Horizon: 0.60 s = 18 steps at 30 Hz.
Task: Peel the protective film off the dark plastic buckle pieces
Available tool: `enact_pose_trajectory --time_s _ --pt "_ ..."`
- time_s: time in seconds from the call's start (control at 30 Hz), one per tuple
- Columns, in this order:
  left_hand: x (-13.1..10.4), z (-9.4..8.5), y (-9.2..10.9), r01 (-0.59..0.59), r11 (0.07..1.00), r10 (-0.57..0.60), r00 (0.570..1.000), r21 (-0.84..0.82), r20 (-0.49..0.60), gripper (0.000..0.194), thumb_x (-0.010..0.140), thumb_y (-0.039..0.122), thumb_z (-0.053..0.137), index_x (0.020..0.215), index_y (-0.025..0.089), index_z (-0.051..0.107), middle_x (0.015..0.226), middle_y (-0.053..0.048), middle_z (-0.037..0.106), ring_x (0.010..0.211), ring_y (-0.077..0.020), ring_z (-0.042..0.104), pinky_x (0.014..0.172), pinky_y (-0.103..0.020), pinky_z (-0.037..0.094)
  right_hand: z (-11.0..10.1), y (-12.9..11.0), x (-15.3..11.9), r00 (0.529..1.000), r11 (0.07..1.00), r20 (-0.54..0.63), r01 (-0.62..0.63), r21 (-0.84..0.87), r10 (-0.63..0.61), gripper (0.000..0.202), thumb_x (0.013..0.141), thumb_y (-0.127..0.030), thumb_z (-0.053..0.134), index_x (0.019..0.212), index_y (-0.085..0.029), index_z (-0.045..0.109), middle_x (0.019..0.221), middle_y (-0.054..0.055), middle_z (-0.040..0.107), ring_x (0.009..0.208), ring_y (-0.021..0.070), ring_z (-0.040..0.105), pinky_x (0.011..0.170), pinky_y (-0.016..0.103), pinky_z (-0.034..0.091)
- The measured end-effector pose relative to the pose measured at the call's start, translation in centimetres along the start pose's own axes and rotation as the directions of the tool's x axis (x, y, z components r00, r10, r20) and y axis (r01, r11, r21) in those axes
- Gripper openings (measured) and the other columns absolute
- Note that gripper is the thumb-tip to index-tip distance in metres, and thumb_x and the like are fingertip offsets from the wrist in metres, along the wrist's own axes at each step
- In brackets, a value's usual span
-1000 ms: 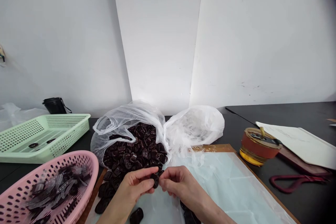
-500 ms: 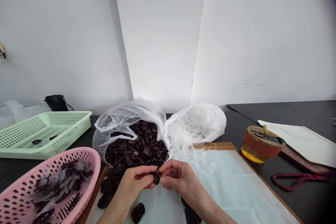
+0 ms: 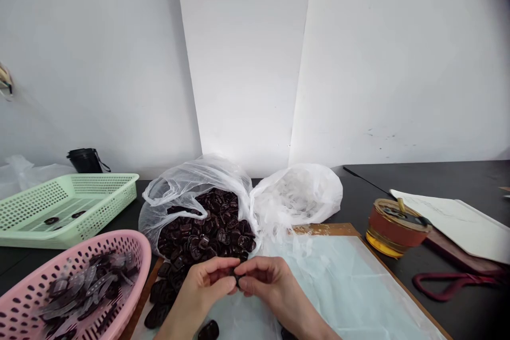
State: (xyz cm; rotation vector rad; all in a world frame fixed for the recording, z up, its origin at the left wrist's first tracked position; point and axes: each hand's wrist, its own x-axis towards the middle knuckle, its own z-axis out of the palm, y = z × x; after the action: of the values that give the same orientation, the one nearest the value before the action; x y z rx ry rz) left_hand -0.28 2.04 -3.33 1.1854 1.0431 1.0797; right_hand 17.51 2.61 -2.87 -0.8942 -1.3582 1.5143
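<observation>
My left hand point(image 3: 207, 288) and my right hand point(image 3: 269, 284) meet at the bottom centre, fingertips pinched on one small dark piece point(image 3: 238, 278), mostly hidden by the fingers. Behind them a clear plastic bag point(image 3: 159, 191) lies open with many glossy dark brown pieces point(image 3: 215, 223) spilling toward my left wrist. A single dark piece point(image 3: 209, 330) rests on the pale sheet point(image 3: 338, 271) below my hands, and part of another shows under my right wrist. A white bag point(image 3: 298, 191) of translucent scraps stands just right of the dark pieces.
At left are a pink basket point(image 3: 137, 255) of clear and dark parts, a green basket point(image 3: 115, 202) with a few dark pieces, and a black cup point(image 3: 85, 160). On the right lie a round tin point(image 3: 397, 226), a notebook point(image 3: 454, 220) and red-handled scissors point(image 3: 442, 284).
My fingertips have closed further over the small piece, which shows less than before. The view has tilted slightly, so the table things sit lower.
</observation>
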Motion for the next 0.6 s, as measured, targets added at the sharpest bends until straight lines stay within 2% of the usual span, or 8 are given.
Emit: enact_pose_trajectory --time_s 0.1,0.23,0.43,0.6 --pt "-0.2 -0.3 -0.1 0.004 0.993 0.006 0.996 -0.118 0.086 0.045 0.064 0.029 0.083 0.108 0.019 0.077 0.087 -0.008 0.078 0.083 -0.0241 0.068 0.078 -0.033 0.052 -0.5 -0.3 0.3 0.999 0.994 0.014 -0.051 0.100 0.049 0.026 0.063 -0.038 0.086 0.078 -0.018 0.076 0.065 0.000 0.071 0.056 0.0127 0.062 0.062 0.027 0.050" --pt "-0.6 0.1 0.3 0.014 0.996 -0.013 1.000 -0.090 0.014 0.042 0.064 0.033 0.086 0.104 0.021 0.079 0.095 -0.008 0.079 0.090 -0.0251 0.067 0.082 -0.033 0.051 -0.7 -0.7 0.2 0.995 0.984 0.038 -0.092 0.154 0.087 0.035 0.060 -0.041 0.088 0.079 -0.016 0.072 0.068 0.000 0.071 0.059 0.0130 0.065 0.066 0.029 0.053" --pt "-0.8 0.6 1.0 0.019 0.991 -0.023 0.999 -0.134 -0.027 0.044 0.063 0.041 0.086 0.102 0.023 0.080 0.094 -0.007 0.078 0.084 -0.0238 0.067 0.078 -0.034 0.053 -0.4 -1.3 -0.3 0.997 0.994 0.076 -0.014 0.107 0.006 0.035 0.073 -0.046 0.079 0.086 -0.015 0.069 0.074 0.003 0.072 0.068 0.0147 0.067 0.070 0.029 0.053" --pt "-0.6 0.8 0.6 0.019 0.993 -0.022 1.000 -0.121 -0.020 0.043 0.064 0.041 0.085 0.104 0.024 0.079 0.095 -0.006 0.079 0.086 -0.0235 0.066 0.085 -0.034 0.051 -0.1 -0.5 -0.3 0.999 0.998 0.036 0.011 0.058 -0.013 0.028 0.075 -0.041 0.077 0.080 -0.017 0.064 0.069 0.000 0.069 0.063 0.0136 0.062 0.066 0.027 0.050"
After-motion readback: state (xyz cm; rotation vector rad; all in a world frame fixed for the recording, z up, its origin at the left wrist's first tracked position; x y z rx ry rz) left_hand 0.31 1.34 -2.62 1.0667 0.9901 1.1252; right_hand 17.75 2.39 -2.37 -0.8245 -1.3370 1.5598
